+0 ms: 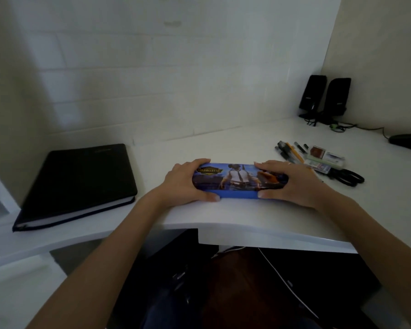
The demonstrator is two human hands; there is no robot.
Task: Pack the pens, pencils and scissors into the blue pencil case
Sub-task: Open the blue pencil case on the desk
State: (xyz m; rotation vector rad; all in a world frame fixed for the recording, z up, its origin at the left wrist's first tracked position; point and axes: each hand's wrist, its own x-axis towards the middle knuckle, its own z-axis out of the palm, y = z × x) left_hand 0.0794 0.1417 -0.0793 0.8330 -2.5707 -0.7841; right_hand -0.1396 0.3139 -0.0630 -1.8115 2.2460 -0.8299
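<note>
Both hands, left hand [184,180] and right hand [292,184], are curled round the ends of the closed blue printed rectangular pencil case [239,180]; the lid should be lifted by the far-edge fingertips while the thumbs steady the near wall.

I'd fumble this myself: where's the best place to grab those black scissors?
Probably the scissors by their looped handles, from above and the right. They lie flat with the handles pointing right and clear, while the blade end tucks under the small boxes.
</note>
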